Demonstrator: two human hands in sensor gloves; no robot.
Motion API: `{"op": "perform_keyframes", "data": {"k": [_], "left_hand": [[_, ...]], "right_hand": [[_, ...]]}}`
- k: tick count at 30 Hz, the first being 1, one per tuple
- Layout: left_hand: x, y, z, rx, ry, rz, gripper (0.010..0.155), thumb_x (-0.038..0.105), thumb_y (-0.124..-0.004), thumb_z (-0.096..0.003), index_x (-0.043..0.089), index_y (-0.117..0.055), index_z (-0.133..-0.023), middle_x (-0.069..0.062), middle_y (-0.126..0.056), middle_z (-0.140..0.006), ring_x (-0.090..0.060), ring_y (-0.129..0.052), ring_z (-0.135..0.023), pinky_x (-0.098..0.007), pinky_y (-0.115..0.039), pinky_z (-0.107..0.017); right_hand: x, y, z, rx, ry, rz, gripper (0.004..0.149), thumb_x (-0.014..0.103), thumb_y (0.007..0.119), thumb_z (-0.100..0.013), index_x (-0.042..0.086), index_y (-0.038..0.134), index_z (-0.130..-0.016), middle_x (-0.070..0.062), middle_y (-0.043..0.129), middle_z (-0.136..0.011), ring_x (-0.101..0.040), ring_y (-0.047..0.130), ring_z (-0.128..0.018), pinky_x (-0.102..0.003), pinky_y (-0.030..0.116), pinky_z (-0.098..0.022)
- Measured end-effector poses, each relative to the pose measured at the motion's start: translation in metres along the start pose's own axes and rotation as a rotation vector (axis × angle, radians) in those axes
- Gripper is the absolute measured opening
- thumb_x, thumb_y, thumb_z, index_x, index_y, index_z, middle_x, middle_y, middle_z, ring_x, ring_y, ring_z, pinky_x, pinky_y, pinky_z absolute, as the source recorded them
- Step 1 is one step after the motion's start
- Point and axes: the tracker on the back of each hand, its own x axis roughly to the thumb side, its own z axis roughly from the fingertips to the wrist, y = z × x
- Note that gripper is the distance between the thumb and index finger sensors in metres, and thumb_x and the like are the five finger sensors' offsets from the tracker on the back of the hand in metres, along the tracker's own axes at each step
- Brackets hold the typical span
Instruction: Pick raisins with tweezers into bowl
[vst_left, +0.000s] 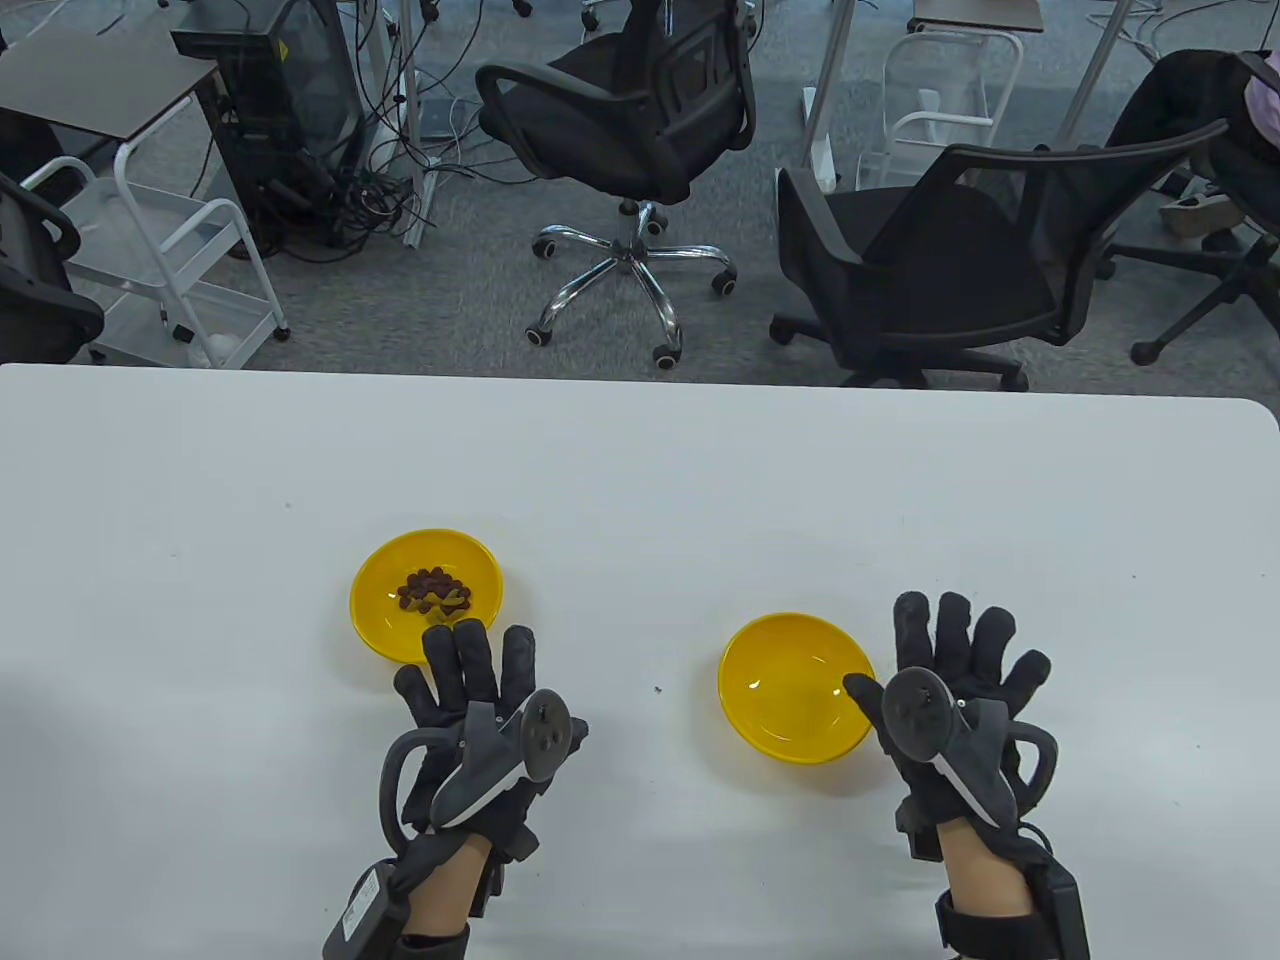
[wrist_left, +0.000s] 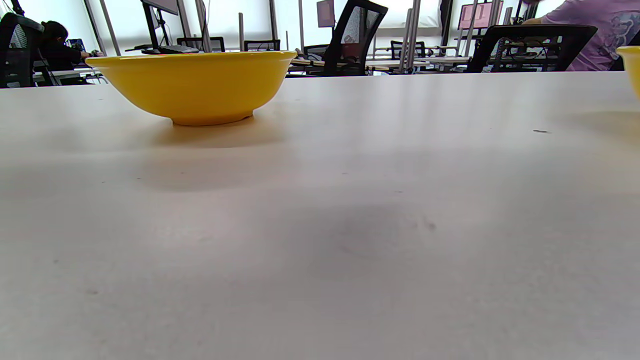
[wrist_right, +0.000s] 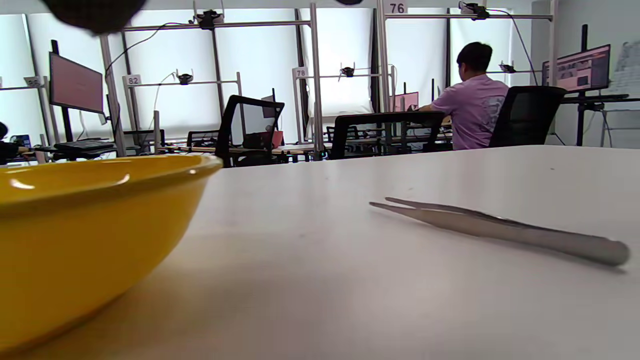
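From the table view I see my left hand (vst_left: 470, 700) lying flat on the white table (vst_left: 200, 560), fingers spread and holding nothing, its fingertips (vst_left: 468, 636) just at the near rim of the yellow bowl with raisins (vst_left: 375, 600). That bowl sits at about twelve o'clock from the left hand, and the raisins (vst_left: 433, 591), a small dark heap with a few paler ones, lie in the middle of it. My right hand (vst_left: 950, 700) is also flat and spread, gripping nothing, with its thumb reaching toward nine o'clock to the rim of the empty yellow bowl (vst_left: 795, 686), which sits just beside the hand on that side; I cannot tell whether the thumb touches the rim. The two bowls are well apart, the empty one at roughly four o'clock from the full one. In the table view I cannot find the tweezers; the right hand covers that part of the table. The right wrist view does show them: the metal tweezers (wrist_right: 500, 231) lie flat on the table, tips slightly apart and pointing toward nine o'clock in that view, near the empty bowl but clear of it, with no finger on them. A tiny dark speck (vst_left: 657, 689) rests on the table between the hands. Beyond the far table edge stand two black office chairs (vst_left: 630, 110) on grey carpet and a white cart (vst_left: 180, 260) at ten o'clock.
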Motion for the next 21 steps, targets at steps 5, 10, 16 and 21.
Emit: {"op": "perform_keyframes", "data": {"k": [5, 10, 16, 21], "left_hand": [[-0.001, 0.000, 0.000, -0.002, 0.009, -0.001, 0.095, 0.071, -0.040, -0.0528, 0.011, 0.010, -0.107, -0.039, 0.009, -0.111, -0.067, 0.003, -0.101, -0.083, -0.010, -0.063], [-0.001, 0.000, -0.001, -0.006, 0.009, 0.001, 0.095, 0.071, -0.041, -0.0528, 0.011, 0.010, -0.107, -0.039, 0.009, -0.111, -0.067, 0.003, -0.101, -0.083, -0.010, -0.063], [-0.002, 0.000, -0.002, -0.011, 0.016, 0.006, 0.095, 0.070, -0.041, -0.0529, 0.011, 0.010, -0.107, -0.039, 0.009, -0.111, -0.067, 0.003, -0.101, -0.083, -0.010, -0.063], [-0.004, 0.001, -0.002, -0.010, 0.026, 0.015, 0.094, 0.070, -0.041, -0.0529, 0.012, 0.009, -0.107, -0.039, 0.009, -0.111, -0.067, 0.002, -0.101, -0.083, -0.010, -0.063]], "right_hand": [[-0.034, 0.010, -0.016, 0.095, 0.201, -0.022, 0.082, 0.053, 0.069, -0.045, 0.024, 0.030, -0.112, -0.014, 0.031, -0.118, -0.056, 0.021, -0.111, -0.077, 0.016, -0.068], [-0.061, 0.028, -0.026, 0.177, 0.321, 0.090, 0.079, 0.050, 0.071, -0.046, 0.021, 0.037, -0.112, -0.012, 0.036, -0.118, -0.055, 0.023, -0.111, -0.077, 0.017, -0.068], [-0.072, 0.046, -0.033, 0.239, 0.380, 0.140, 0.075, 0.048, 0.070, -0.046, 0.022, 0.043, -0.111, -0.010, 0.041, -0.118, -0.054, 0.027, -0.111, -0.076, 0.017, -0.069], [-0.068, 0.052, -0.037, 0.276, 0.375, 0.164, 0.072, 0.047, 0.069, -0.047, 0.027, 0.042, -0.111, -0.010, 0.041, -0.118, -0.054, 0.025, -0.112, -0.076, 0.017, -0.069]]}}
